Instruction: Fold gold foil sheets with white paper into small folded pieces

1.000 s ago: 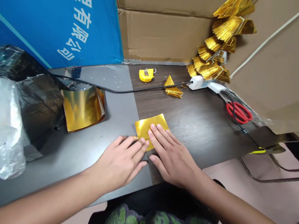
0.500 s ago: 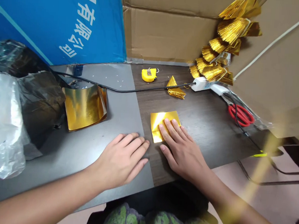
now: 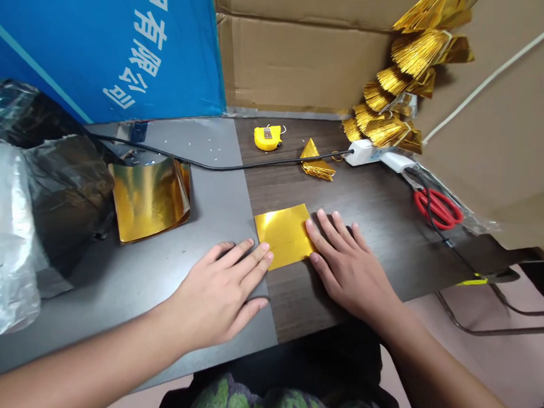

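Observation:
A small square of gold foil paper (image 3: pixel 285 235) lies flat where the grey mat meets the dark wood table. My left hand (image 3: pixel 221 294) rests palm down with fingers stretched, its fingertips touching the sheet's lower left edge. My right hand (image 3: pixel 349 268) lies flat beside the sheet's right edge, fingers spread, the forefinger touching the paper. Neither hand holds anything.
A curled stack of gold sheets (image 3: pixel 150 197) stands at the left beside black and clear plastic bags (image 3: pixel 30 199). A yellow tape measure (image 3: pixel 267 137), a folded gold piece (image 3: pixel 316 160), a power strip (image 3: pixel 369 152), red scissors (image 3: pixel 437 206) and strung gold pieces (image 3: pixel 401 82) lie farther back.
My right hand slid off the top of the gold sheet to its right edge. The sheet now lies flat and uncovered. My left fingertips came back to its lower left edge.

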### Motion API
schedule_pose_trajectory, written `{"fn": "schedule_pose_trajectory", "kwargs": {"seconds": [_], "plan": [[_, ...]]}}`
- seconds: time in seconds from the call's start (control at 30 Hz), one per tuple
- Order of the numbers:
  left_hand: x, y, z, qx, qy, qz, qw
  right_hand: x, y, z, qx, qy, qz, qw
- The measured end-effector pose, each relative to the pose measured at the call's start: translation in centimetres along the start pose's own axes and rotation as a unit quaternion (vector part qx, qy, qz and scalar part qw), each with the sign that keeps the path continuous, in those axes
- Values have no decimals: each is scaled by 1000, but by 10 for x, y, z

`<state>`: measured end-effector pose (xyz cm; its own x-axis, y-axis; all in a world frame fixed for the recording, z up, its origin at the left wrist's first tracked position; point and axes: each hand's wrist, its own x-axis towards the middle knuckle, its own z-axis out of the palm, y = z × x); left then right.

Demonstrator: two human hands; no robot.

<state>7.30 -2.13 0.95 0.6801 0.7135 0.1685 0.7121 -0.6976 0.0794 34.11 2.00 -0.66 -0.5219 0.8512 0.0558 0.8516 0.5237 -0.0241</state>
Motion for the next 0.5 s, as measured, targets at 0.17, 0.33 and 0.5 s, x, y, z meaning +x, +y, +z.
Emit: {"fn": "schedule_pose_trajectory", "kwargs": {"seconds": [0.17, 0.33, 0.5], "plan": [[1, -2, 2, -9, 14, 3, 1000, 3, -19, -9, 19, 69, -43, 997], [1, -4, 2, -21, 23, 7, 999, -2, -39, -9, 103, 43, -138, 984], [-1, -5, 3, -64, 29, 15, 997, -8, -29, -10, 151, 15, -181, 972]]}}
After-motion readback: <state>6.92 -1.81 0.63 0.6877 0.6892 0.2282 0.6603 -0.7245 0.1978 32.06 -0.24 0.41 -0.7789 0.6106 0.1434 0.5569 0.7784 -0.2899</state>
